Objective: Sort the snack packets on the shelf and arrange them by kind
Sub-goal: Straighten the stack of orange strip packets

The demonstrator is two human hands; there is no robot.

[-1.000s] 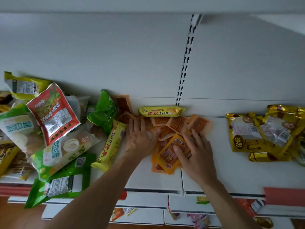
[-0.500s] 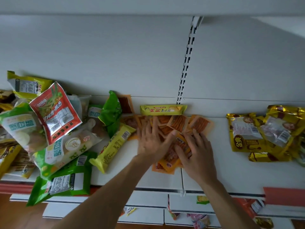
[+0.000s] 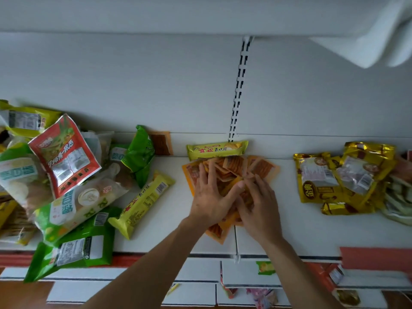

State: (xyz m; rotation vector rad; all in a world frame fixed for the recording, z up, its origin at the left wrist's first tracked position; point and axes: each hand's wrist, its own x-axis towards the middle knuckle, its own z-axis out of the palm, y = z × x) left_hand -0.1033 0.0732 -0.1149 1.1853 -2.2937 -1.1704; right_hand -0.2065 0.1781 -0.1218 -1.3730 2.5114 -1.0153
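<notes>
A heap of small orange snack packets [image 3: 263, 168] lies mid-shelf on the white shelf [image 3: 307, 224]. My left hand [image 3: 211, 197] lies flat on the heap's left side, fingers straight and spread. My right hand [image 3: 260, 206] rests on the right side, fingers bent down onto the packets beside the left thumb. A long yellow packet [image 3: 217, 149] stands against the back wall just behind the heap. Another long yellow packet [image 3: 142, 201] lies slanted to the left.
A jumbled pile of green, white and red bags [image 3: 64, 175] fills the left end, one green bag [image 3: 71, 253] hanging over the front edge. Gold foil packets [image 3: 343, 177] sit at the right. One orange packet [image 3: 161, 143] leans on the back wall. Lower shelves hold more packets.
My left hand slid right across the shelf until it met my right hand, pushing the orange packets into a tighter heap. The slanted yellow packet stayed behind at the left.
</notes>
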